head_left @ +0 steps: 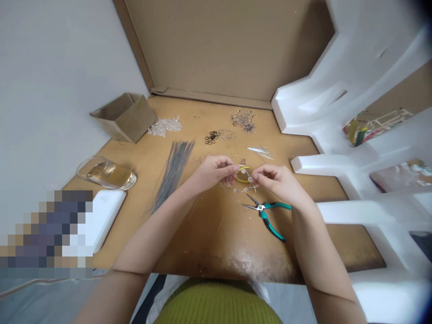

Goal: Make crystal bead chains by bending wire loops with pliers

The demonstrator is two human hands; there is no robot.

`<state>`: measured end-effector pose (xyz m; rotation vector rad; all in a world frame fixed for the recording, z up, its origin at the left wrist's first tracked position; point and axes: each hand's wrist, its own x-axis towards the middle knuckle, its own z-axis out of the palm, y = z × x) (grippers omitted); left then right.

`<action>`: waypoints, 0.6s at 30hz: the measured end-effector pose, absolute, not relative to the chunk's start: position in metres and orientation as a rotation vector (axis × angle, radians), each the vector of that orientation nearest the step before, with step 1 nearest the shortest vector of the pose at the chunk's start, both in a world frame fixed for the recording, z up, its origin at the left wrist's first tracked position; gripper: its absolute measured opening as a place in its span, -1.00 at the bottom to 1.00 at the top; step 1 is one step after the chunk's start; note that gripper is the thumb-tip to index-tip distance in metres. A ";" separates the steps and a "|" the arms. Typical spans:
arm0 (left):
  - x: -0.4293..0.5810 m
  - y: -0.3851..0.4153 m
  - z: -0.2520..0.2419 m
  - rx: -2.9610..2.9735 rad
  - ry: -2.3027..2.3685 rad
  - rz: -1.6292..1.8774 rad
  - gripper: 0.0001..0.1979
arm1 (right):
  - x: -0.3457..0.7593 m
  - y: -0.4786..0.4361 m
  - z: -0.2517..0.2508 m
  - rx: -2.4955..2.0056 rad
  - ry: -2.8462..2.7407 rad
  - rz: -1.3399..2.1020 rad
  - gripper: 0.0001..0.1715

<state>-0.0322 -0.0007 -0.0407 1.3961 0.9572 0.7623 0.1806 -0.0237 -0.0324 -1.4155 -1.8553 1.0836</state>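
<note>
Nearest us, past the green ribbed top (pixel 218 301), the worn front edge of the table (pixel 222 265) runs across, and just beyond it lie the teal-handled pliers (pixel 261 208), handles spread, nose parted and aimed left, on a slant below the right hand (pixel 278 180); that hand is clearly the closer of the two to them, and one handle reaches its forearm. A little farther off, the beaded strand (pixel 250 179) sits between our two hands, a string of clear beads on thin wire that sags in an arc toward us, its long axis running side to side. Our right thumb and forefinger are pinched together at its right end, right beside a bead; our left hand (pixel 216 172) has thumb and finger closed at the other end, next to a yellow loop (pixel 240 181), though we cannot tell whether the loop or the wire is between the fingertips. The bundle of grey wires (pixel 173 173) lies left of the left hand, slanting away from us. Beyond the hands come loose silver pins (pixel 260 152), black rings (pixel 212 137), a pile of clear beads (pixel 165 127) and, against the left wall, an open cardboard box (pixel 135 121).
</note>
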 end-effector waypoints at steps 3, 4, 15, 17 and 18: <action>-0.034 0.000 -0.042 1.400 0.925 0.761 -0.68 | 0.180 -0.025 -0.033 -1.388 -1.899 1.004 -0.72; -0.034 0.000 -0.042 1.402 0.921 0.763 -0.68 | 0.180 -0.025 -0.034 -1.389 -1.901 0.988 -0.71; -0.028 -0.003 -0.039 1.428 1.046 0.786 -0.75 | 0.175 -0.025 -0.032 -1.404 -1.776 0.944 -0.74; -0.027 -0.003 -0.040 1.427 1.044 0.782 -0.75 | 0.174 -0.025 -0.031 -1.413 -1.773 0.924 -0.74; -0.027 -0.003 -0.041 1.427 1.039 0.782 -0.74 | 0.174 -0.025 -0.031 -1.413 -1.775 0.915 -0.74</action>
